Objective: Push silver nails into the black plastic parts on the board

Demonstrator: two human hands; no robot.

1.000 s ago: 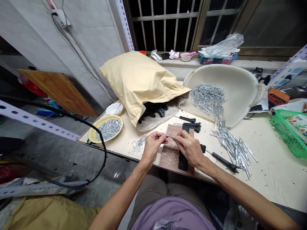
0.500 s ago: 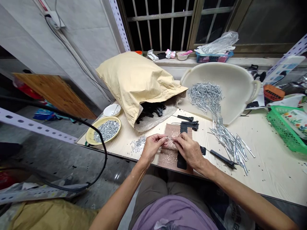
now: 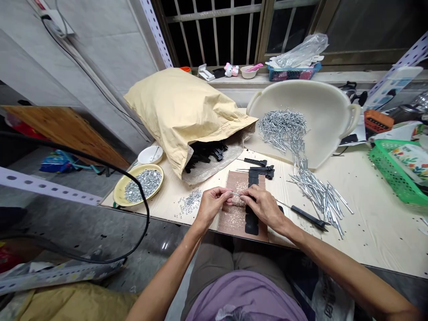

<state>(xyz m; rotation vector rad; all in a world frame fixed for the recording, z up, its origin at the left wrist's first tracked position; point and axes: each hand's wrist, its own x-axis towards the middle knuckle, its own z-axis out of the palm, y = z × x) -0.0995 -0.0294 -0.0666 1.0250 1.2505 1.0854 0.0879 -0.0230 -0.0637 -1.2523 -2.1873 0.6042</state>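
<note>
My left hand (image 3: 213, 205) is closed in a pinch at one end of a thin metal pin (image 3: 236, 194). At the pin's other end are the closed fingertips of my right hand (image 3: 264, 207). Whether a small washer-like piece sits at the left fingertips cannot be made out. Both hands hover over a brown mat (image 3: 230, 220) with a strip of black pads (image 3: 252, 223). To the right of my right hand lies a black plastic piece with a pin in it (image 3: 309, 217). Several similar black pieces (image 3: 261, 171) rest behind the mat. Small shiny pieces (image 3: 190, 203) are scattered left of my left hand.
Loose metal pins (image 3: 323, 194) spill from a large white scoop-shaped basin (image 3: 327, 120). A paper sack (image 3: 180, 111) holds black parts. At left stand a yellow bowl (image 3: 119, 196) of small metal pieces and a white bowl (image 3: 143, 156). A green basket (image 3: 394, 174) is at right.
The camera view has shifted slightly. Both hands keep the same pinched hold, with a little more of the pin visible between them.
</note>
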